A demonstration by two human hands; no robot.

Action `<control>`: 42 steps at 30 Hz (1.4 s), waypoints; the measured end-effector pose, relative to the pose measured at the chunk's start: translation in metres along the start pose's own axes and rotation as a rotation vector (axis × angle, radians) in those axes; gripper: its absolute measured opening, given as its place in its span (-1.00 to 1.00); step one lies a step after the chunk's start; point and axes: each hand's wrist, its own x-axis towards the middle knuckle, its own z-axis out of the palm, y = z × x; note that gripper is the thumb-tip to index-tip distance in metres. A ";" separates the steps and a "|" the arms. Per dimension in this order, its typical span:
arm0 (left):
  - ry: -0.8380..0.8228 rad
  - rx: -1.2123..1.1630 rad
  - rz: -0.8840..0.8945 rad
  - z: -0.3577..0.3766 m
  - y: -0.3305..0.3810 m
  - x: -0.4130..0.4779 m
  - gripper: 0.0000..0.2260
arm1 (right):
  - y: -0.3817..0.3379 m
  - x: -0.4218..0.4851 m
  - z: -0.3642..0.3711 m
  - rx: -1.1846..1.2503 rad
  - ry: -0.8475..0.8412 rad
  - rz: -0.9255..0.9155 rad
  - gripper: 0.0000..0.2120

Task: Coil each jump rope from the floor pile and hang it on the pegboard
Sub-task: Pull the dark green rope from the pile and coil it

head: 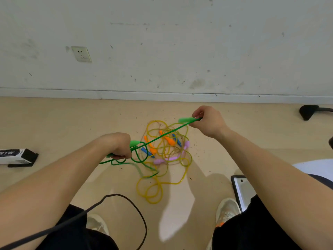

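A green jump rope (158, 137) stretches taut between my two hands above the floor. My right hand (207, 121) pinches the cord beside one green handle (185, 120). My left hand (119, 146) grips the other green handle (134, 143) together with loops of green cord that hang below it. Under the rope lies the floor pile (165, 154): tangled yellow cords with orange, blue and pink handles. The pegboard is not in view.
A white wall with a socket (81, 54) and a skirting board runs along the back. A black-and-white box (16, 156) lies at the left. A black cable (129, 204) loops near my feet. A dark-framed panel (242, 192) lies at the right, a black chair foot (308, 111) beyond it.
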 end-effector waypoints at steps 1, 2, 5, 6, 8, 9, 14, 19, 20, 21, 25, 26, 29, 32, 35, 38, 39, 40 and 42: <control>-0.014 -0.053 0.008 0.000 0.000 0.002 -0.81 | 0.003 0.000 -0.001 -0.146 -0.005 -0.032 -0.84; -0.019 -0.124 0.019 -0.001 0.000 0.004 -0.80 | 0.006 0.000 -0.001 -0.265 -0.016 -0.063 -0.81; -0.048 -0.316 0.077 -0.006 0.001 0.004 -0.81 | 0.008 0.002 -0.005 -0.331 -0.045 -0.097 -0.92; -0.052 -0.362 0.100 -0.007 0.002 0.003 -0.80 | 0.008 0.003 -0.007 -0.305 -0.055 -0.085 -0.91; -0.047 -0.471 0.117 -0.007 0.005 0.002 -0.77 | 0.008 0.003 -0.011 -0.249 -0.061 -0.053 -0.79; -0.033 -0.537 0.115 -0.007 0.005 0.001 -0.76 | 0.008 0.003 -0.013 -0.227 -0.060 -0.040 -0.77; 0.182 -0.741 0.096 -0.009 0.004 0.003 -0.85 | 0.004 0.002 -0.019 -0.479 -0.087 0.030 -0.88; 0.291 -0.965 0.115 -0.020 0.004 -0.003 -0.85 | 0.001 -0.006 -0.017 -0.677 -0.431 0.046 -0.82; 0.274 -0.958 0.116 -0.022 0.003 -0.004 -0.78 | 0.001 -0.008 -0.017 -0.693 -0.501 0.033 -0.83; 0.267 -0.908 0.111 -0.023 0.002 -0.006 -0.71 | 0.000 -0.012 -0.017 -0.696 -0.559 0.015 -0.85; 0.446 -0.428 0.042 -0.022 0.005 -0.009 -0.43 | -0.005 -0.019 -0.017 -0.604 -0.618 -0.039 -0.74; 0.497 -0.338 0.030 -0.022 0.006 -0.009 -0.39 | -0.006 -0.018 -0.017 -0.555 -0.616 -0.032 -0.72; 0.591 -0.113 0.008 -0.021 0.006 -0.006 -0.43 | -0.009 -0.018 -0.016 -0.341 -0.607 0.052 -0.71; 0.460 -0.400 0.129 -0.017 0.009 -0.007 -0.59 | -0.016 -0.023 -0.015 -0.028 -0.597 0.137 -0.71; 0.149 -0.982 0.294 -0.009 0.026 -0.018 -0.71 | -0.031 -0.031 -0.013 0.334 -0.558 0.226 -0.73; -0.063 -1.222 0.442 0.005 0.046 -0.024 -0.68 | -0.041 -0.036 -0.010 0.632 -0.530 0.318 -0.74; -0.138 -1.279 0.490 0.009 0.052 -0.026 -0.63 | -0.044 -0.036 -0.009 0.698 -0.525 0.338 -0.74; -0.197 -1.306 0.529 0.013 0.057 -0.028 -0.59 | -0.045 -0.036 -0.008 0.754 -0.510 0.355 -0.75; -0.253 -1.302 0.592 0.016 0.064 -0.033 -0.58 | -0.045 -0.034 -0.008 0.847 -0.455 0.392 -0.75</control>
